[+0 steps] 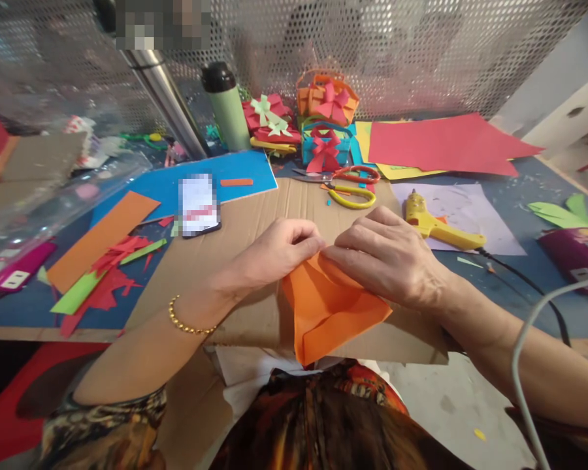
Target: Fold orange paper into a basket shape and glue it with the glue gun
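Note:
A folded orange paper piece (pixel 340 310) hangs between both hands over the front part of the cardboard sheet (pixel 255 228). Its upper edge is pinched by my left hand (pixel 287 248), thumb against curled fingers. On the right side of the same edge, my right hand (pixel 385 254) is closed on the paper, its fingertips close beside the left thumb. The lower part of the paper flares open toward my body, with creases showing. The fingers cover the paper's top, so the fold there is hidden.
Scissors (pixel 350 196) lie behind the hands, and a yellow glue gun (pixel 441 228) with a cord is at right. A phone (pixel 199 205), paper scraps (pixel 110 267), a green bottle (pixel 225 108), small paper baskets (pixel 326 147) and red sheets (pixel 441 140) surround them.

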`<action>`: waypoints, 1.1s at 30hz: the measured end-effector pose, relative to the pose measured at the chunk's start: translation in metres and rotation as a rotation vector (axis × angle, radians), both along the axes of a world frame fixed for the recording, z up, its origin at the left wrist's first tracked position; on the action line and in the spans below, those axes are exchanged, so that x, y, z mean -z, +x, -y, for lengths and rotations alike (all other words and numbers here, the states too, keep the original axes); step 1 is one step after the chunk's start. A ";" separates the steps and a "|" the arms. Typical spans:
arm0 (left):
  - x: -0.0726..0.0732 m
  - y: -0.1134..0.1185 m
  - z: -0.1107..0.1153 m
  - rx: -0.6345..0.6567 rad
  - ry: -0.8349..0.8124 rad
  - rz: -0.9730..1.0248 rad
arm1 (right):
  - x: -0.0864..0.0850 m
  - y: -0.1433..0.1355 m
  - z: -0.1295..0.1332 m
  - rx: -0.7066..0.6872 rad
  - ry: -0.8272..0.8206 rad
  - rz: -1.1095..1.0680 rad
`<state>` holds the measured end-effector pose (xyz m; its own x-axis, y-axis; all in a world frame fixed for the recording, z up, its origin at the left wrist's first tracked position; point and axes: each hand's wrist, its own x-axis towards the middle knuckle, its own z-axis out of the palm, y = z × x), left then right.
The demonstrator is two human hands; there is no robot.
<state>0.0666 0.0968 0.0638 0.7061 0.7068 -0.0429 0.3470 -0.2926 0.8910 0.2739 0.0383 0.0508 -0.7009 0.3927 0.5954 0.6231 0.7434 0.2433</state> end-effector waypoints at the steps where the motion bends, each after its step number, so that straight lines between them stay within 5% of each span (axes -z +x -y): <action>1: 0.000 0.000 0.000 0.002 -0.008 0.002 | -0.001 -0.001 0.001 0.002 0.012 0.013; 23: 0.002 0.001 -0.001 0.049 0.027 -0.030 | -0.001 -0.005 0.004 -0.011 -0.001 0.061; 29: 0.003 0.000 -0.001 0.011 0.098 -0.061 | -0.005 0.000 0.002 0.119 -0.229 -0.271; 33: 0.005 -0.001 -0.003 0.001 0.165 -0.056 | -0.006 0.005 -0.002 0.209 -0.519 -0.469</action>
<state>0.0655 0.0995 0.0588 0.7068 0.7066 0.0340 0.3944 -0.4335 0.8102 0.2787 0.0404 0.0565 -0.2970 0.8038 0.5155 0.7169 0.5443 -0.4357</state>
